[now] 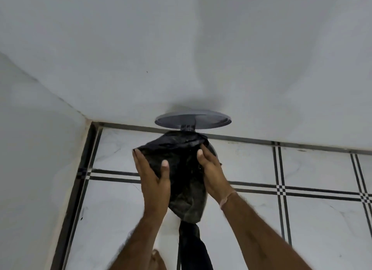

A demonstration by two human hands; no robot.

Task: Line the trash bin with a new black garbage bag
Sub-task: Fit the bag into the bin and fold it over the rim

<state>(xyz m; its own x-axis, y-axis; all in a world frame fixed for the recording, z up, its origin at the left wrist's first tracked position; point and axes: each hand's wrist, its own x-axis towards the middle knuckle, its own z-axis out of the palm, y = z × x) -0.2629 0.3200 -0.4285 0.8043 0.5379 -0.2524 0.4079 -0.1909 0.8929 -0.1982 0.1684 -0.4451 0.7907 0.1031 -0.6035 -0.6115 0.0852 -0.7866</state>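
A black garbage bag (182, 169) covers the trash bin, which stands on the tiled floor against the wall. The bin's grey round lid (209, 120) stands open behind it, leaning on the wall. My left hand (154, 178) presses flat on the bag's left side, thumb on its front. Over on the bag's right side, my right hand (213, 173) grips the plastic near the rim. The bin's body is hidden under the bag.
A white wall (181, 48) rises behind the bin, and another wall (30, 129) closes the corner on the left. White floor tiles (312, 219) with black lines stretch to the right. A dark leg (193, 247) and a bare foot (158, 258) show at the bottom.
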